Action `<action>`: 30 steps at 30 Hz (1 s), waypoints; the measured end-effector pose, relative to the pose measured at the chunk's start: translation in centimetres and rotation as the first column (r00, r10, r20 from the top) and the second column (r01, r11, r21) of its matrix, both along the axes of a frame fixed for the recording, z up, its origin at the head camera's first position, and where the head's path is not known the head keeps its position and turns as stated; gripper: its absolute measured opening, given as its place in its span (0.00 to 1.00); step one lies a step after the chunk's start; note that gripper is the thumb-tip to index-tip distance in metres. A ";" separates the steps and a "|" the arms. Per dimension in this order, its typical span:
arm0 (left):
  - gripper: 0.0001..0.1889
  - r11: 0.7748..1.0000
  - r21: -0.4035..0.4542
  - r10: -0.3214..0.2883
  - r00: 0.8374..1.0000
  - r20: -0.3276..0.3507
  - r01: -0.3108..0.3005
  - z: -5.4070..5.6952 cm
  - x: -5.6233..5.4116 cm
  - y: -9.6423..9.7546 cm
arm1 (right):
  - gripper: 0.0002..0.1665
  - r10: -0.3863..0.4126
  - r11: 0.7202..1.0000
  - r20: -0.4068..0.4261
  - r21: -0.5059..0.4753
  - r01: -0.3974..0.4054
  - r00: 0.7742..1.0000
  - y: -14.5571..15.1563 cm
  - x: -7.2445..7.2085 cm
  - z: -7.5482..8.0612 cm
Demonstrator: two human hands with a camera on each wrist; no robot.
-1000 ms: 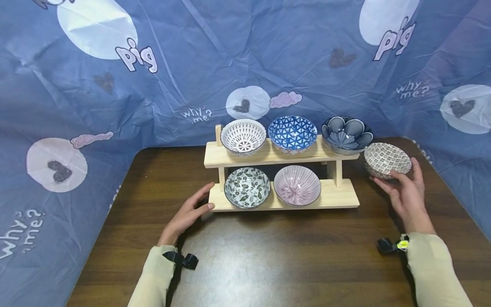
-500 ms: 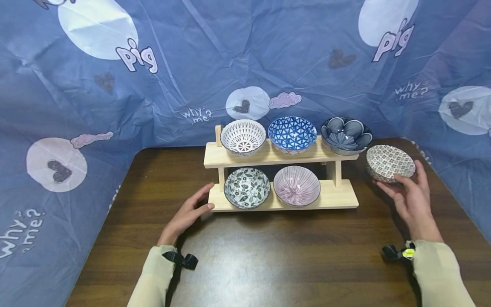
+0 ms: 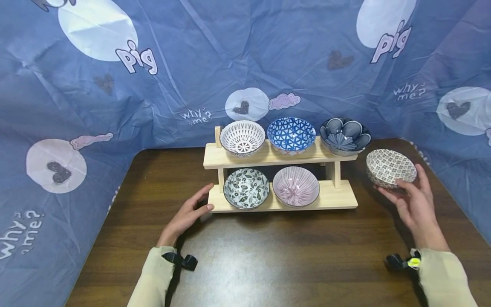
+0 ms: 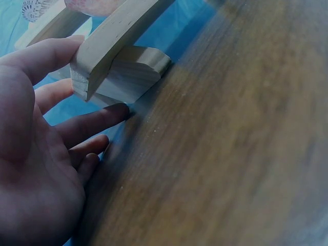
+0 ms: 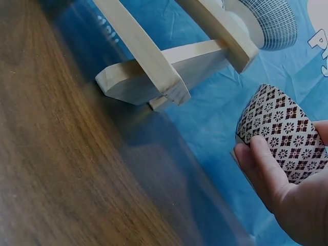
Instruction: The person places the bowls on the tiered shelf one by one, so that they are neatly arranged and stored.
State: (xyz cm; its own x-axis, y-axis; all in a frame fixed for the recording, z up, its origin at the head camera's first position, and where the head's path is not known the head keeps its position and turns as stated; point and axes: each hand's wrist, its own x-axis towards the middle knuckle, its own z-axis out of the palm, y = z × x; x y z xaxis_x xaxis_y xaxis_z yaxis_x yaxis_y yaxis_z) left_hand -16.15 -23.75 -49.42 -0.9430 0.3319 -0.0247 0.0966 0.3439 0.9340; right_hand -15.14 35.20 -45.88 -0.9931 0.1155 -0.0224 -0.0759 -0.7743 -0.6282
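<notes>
My right hand (image 3: 416, 207) holds a small bowl (image 3: 391, 167) with a dark checked flower pattern, thumb near the rim and fingers under its side. The bowl (image 5: 282, 130) is tilted in the right wrist view, off the right end of the two-tier wooden rack (image 3: 339, 196). At the rack's left end, my left hand (image 3: 188, 213) touches the lower shelf (image 4: 102, 56) with thumb and fingertips, its fingers fairly straight. On the lower shelf sit a green leaf-patterned bowl (image 3: 246, 188) and a purple striped bowl (image 3: 296, 186).
The upper shelf bears a white bowl with dark dashes (image 3: 243, 137), a blue triangle-patterned bowl (image 3: 291, 134) and a dark blue petal-patterned bowl (image 3: 345, 136), which overhangs the right end. A brown wooden table (image 3: 268, 256) lies beneath. Blue printed cloth (image 3: 172, 64) hangs behind and at both sides.
My right hand has moved the checked bowl slightly right and toward me, away from the rack and the petal-patterned bowl. The left hand has stayed at the rack's left end.
</notes>
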 end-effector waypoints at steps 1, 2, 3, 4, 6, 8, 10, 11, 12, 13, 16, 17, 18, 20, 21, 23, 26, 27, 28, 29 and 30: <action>0.34 1.000 0.001 0.000 1.000 -0.001 0.000 0.0 0.0 0.0 | 0.52 0.002 1.000 0.003 0.002 -0.002 1.000 0.0 0.1 0.0; 0.34 1.000 0.002 0.000 1.000 -0.001 0.000 0.0 0.0 0.0 | 0.52 0.002 1.000 0.004 0.006 -0.002 1.000 0.0 0.2 0.0; 0.34 1.000 0.002 -0.001 1.000 -0.002 0.001 0.0 0.0 0.0 | 0.52 0.003 1.000 0.004 0.009 -0.003 1.000 0.0 0.4 0.1; 0.34 1.000 0.003 -0.002 1.000 -0.003 0.002 0.0 0.1 0.0 | 0.52 0.004 1.000 0.004 0.003 -0.004 1.000 0.0 0.5 0.1; 0.34 1.000 0.002 0.000 1.000 -0.003 0.000 0.0 0.1 0.0 | 0.52 0.010 1.000 -0.002 -0.009 -0.010 1.000 0.0 0.7 0.2; 0.34 1.000 -0.001 0.002 1.000 -0.004 -0.002 0.0 0.0 0.0 | 0.52 0.017 1.000 -0.013 -0.020 -0.017 1.000 0.0 0.9 0.3; 0.34 1.000 -0.005 0.003 1.000 -0.004 -0.003 0.0 0.0 0.0 | 0.51 0.021 0.999 -0.019 -0.023 -0.022 1.000 0.0 1.1 0.3; 0.34 1.000 -0.006 0.004 1.000 -0.004 -0.004 0.0 0.0 0.0 | 0.51 0.025 0.999 -0.022 -0.019 -0.026 0.999 -0.1 1.2 0.4; 0.34 1.000 -0.006 0.004 1.000 -0.003 -0.004 0.0 0.0 0.0 | 0.51 0.029 0.999 -0.024 -0.016 -0.029 0.999 -0.1 1.3 0.4; 0.34 1.000 -0.006 0.003 1.000 -0.002 -0.003 0.0 0.0 0.1 | 0.50 0.029 0.999 -0.023 -0.013 -0.029 0.999 -0.1 1.4 0.5; 0.34 1.000 -0.005 0.003 1.000 -0.001 -0.003 0.0 0.0 0.1 | 0.50 0.035 0.999 -0.020 -0.002 -0.035 0.999 -0.2 1.7 0.6; 0.34 1.000 -0.005 0.003 1.000 -0.002 -0.003 0.0 0.0 0.1 | 0.49 0.039 0.999 -0.021 -0.003 -0.039 0.999 -0.3 1.8 0.6; 0.34 1.000 -0.005 0.002 1.000 -0.002 -0.002 0.0 0.0 0.1 | 0.49 0.040 0.999 -0.021 0.001 -0.040 0.999 -0.3 1.9 0.6; 0.34 1.000 -0.005 0.002 1.000 -0.003 -0.002 0.0 0.0 0.0 | 0.49 0.046 0.999 -0.024 -0.001 -0.046 0.999 -0.5 2.1 0.7; 0.34 1.000 -0.004 0.001 1.000 -0.003 -0.001 0.0 0.0 0.0 | 0.49 0.050 0.999 -0.027 0.000 -0.050 0.998 -0.5 2.2 0.7; 0.34 1.000 -0.005 0.001 1.000 -0.002 -0.001 -0.1 0.0 0.0 | 0.48 0.055 0.998 -0.036 -0.007 -0.056 0.998 -0.6 2.3 0.7; 0.34 1.000 -0.006 0.002 1.000 0.001 -0.002 -0.1 -0.1 0.0 | 0.48 0.067 0.998 -0.053 -0.014 -0.067 0.996 -0.8 2.6 0.8; 0.34 1.000 -0.006 0.002 1.000 0.002 -0.002 -0.1 -0.1 0.0 | 0.48 0.070 0.997 -0.060 -0.014 -0.071 0.996 -0.8 2.6 0.8; 0.34 1.000 -0.006 0.002 1.000 0.002 -0.002 -0.1 -0.1 0.0 | 0.48 0.074 0.997 -0.068 -0.017 -0.075 0.995 -0.9 2.7 0.8; 0.34 1.000 -0.006 0.002 1.000 0.002 -0.002 -0.1 -0.1 0.0 | 0.48 0.077 0.997 -0.074 -0.015 -0.078 0.994 -0.9 2.8 0.8; 0.34 1.000 -0.007 0.001 1.000 0.001 -0.001 -0.1 -0.1 0.0 | 0.48 0.080 0.997 -0.081 -0.010 -0.081 0.993 -0.9 2.9 0.8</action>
State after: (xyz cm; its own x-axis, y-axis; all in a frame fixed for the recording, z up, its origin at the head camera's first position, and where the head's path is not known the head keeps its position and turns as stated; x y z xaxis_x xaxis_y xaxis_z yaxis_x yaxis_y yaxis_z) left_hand -16.22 -23.73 -49.49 -0.9434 0.3305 -0.0281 0.0949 0.3502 0.9319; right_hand -12.25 34.26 -45.12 -0.9977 0.0354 0.0571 -0.0630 -0.7883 -0.6121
